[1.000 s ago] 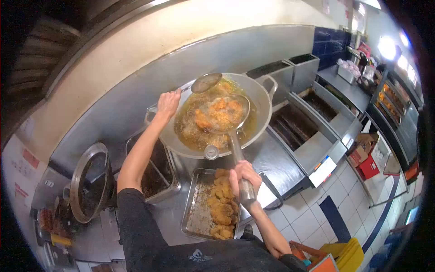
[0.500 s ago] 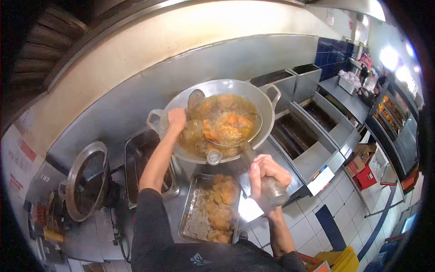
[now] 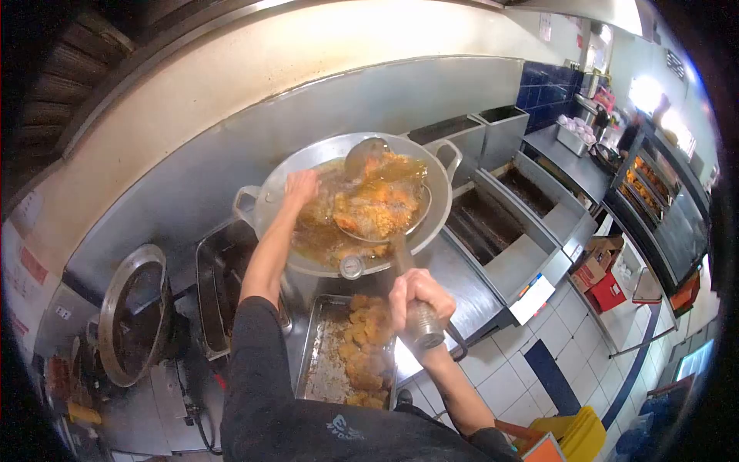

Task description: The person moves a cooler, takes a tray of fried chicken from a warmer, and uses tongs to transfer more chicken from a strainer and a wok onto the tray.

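Observation:
A large metal wok [image 3: 437,204] holds bubbling oil with orange-brown fried pieces [image 3: 377,208] in it. My left hand [image 3: 302,187] is closed over the wok's left side, around the handle of a round-headed ladle [image 3: 366,157]. The ladle's head is at the back of the fried pieces; its handle is mostly hidden by my fist and steam. My right hand [image 3: 422,296] grips the thick metal handle of a wire strainer [image 3: 422,222], whose hoop surrounds many of the pieces. On the wok's near rim sits a dial thermometer [image 3: 352,266].
Below the wok lies a metal tray [image 3: 314,369] of browned fried pieces [image 3: 366,350]. To the left are a dark rectangular pan [image 3: 215,289] and a tilted round pot [image 3: 137,316]. Fryer basins [image 3: 493,223] stand right, with a glass warming cabinet [image 3: 662,200] beyond.
The ladle's head has moved right, from the wok's left side to the back of the fried pieces. My right hand has shifted with the strainer's handle. The whole view has turned slightly.

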`<state>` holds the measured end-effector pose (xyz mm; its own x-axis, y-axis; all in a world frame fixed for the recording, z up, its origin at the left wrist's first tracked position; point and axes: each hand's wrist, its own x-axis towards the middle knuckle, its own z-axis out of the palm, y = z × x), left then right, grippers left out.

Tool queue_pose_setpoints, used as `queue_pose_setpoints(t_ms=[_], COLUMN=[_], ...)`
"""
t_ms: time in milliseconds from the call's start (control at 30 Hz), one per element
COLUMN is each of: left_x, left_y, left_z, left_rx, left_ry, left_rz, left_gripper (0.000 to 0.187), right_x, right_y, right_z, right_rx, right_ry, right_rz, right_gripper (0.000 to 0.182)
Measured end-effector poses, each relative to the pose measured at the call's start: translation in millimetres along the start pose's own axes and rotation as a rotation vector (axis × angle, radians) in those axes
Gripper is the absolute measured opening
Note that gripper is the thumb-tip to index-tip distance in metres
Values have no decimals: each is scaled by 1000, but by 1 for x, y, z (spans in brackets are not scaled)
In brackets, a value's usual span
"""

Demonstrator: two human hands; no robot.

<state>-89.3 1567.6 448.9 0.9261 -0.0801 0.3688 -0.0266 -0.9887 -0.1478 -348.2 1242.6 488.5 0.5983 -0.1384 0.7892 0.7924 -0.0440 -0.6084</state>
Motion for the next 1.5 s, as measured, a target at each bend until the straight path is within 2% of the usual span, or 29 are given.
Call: queue_pose_setpoints(t_ms=[100, 167, 200, 267, 433, 533, 633, 667, 700, 767, 833, 867, 900, 967, 1000, 1100, 1233, 1300, 1333, 1367, 1400, 1433, 1500], left_x=[-7, -4, -9, -7, -14, -6, -6, -6, -1, 8, 16, 17, 22, 6, 4, -2, -6, -6, -9, -15, -15, -15, -28], left_y=[5, -5, -6, 4, 16, 14, 26, 35, 44, 71, 97, 107, 110, 103, 88, 68, 56, 49, 48, 51, 52, 43, 19], left_z=[-31, -39, -42, -67, -92, -81, -66, -57, -51, -42, -31, -26, -26, -33, -35, -33, -26, -28, -30, -34, -42, -41, -33], left_rx=[43, 59, 68, 249, 248, 327, 298, 326, 324, 353, 356, 363, 352, 454, 423, 344, 289, 300, 262, 221, 254, 263, 326], left_ry=[37, 192, 177, 196, 175, 348, 404, 530, 550, 346, 329, 304, 313, 268, 276, 158, 270, 262, 306, 347, 235, 244, 453], left_rz=[54, 216, 211, 310, 267, 169, 122, 171, 174, 135, 126, 118, 119, 343, 442, 382, 274, 231, 229, 226, 140, 133, 229], left_gripper=[26, 30, 30, 33, 28, 13, 14, 13, 13, 11, 9, 7, 7, 7, 19, 20, 13, 11, 11, 10, 10, 10, 9], right_x=[-31, -40, -46, -48, -52, -47, -57, -59, -59, -58, -56, -58, -56, -59, -61, -58, -53, -50, -51, -50, -54, -52, -48], right_y=[21, 35, 47, 40, 56, 48, 50, 48, 48, 49, 45, 38, 34, 39, 42, 49, 45, 47, 62, 61, 62, 65, 83], right_z=[0, 3, 4, 4, 10, 9, 18, 20, 21, 19, 16, 13, 16, 13, 10, 9, 6, 8, 10, 7, 3, 3, 9], right_rx=[16, 39, 19, 47, 70, 38, 32, 39, 46, 31, 19, 2, 37, 46, 48, 54, 90, 110, 133, 80, 96, 120, 102], right_ry=[-8, 75, 87, 69, 46, 40, 36, 34, 31, -5, -90, -162, -121, -179, -177, -111, -53, 32, 13, -21, -14, -3, -21], right_rz=[-36, -77, -47, -17, -40, -42, -13, -29, -51, -50, -106, -67, -156, -164, -141, -135, -141, -70, -79, 12, -19, -66, -56], right_gripper=[30, 31, 30, 28, 27, 26, 25, 25, 25, 25, 26, 26, 26, 26, 26, 26, 26, 27, 26, 25, 25, 24, 23])
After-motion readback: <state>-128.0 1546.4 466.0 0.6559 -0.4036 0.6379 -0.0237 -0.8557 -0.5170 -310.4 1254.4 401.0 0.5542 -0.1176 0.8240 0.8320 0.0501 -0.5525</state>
